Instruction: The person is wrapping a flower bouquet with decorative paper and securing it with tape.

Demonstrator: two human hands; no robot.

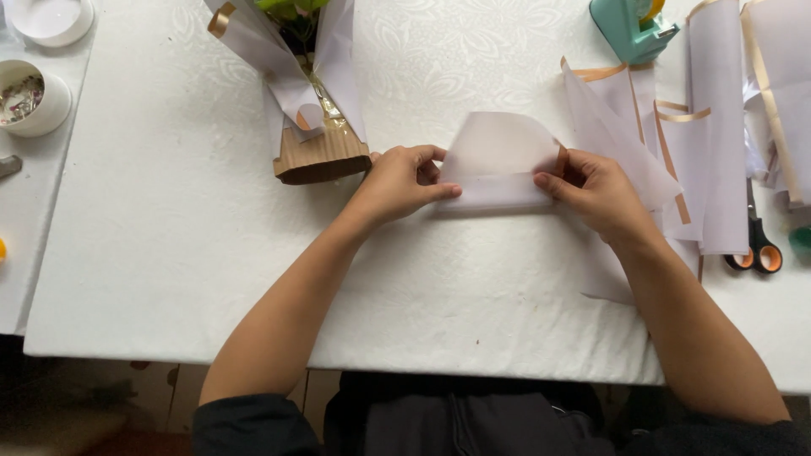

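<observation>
Left hand (397,181) grip pinches folded white sheet (498,160) | right hand (596,190) grip pinches opposite edge

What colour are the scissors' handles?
Black with orange inside the loops, on the scissors at the table's right, in the head view.

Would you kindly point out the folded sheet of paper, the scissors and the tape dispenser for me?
folded sheet of paper (498,156), head view, on the raised upper flap.
scissors (758,252), head view, on the black and orange handles.
tape dispenser (629,29), head view, on its teal body.
</observation>
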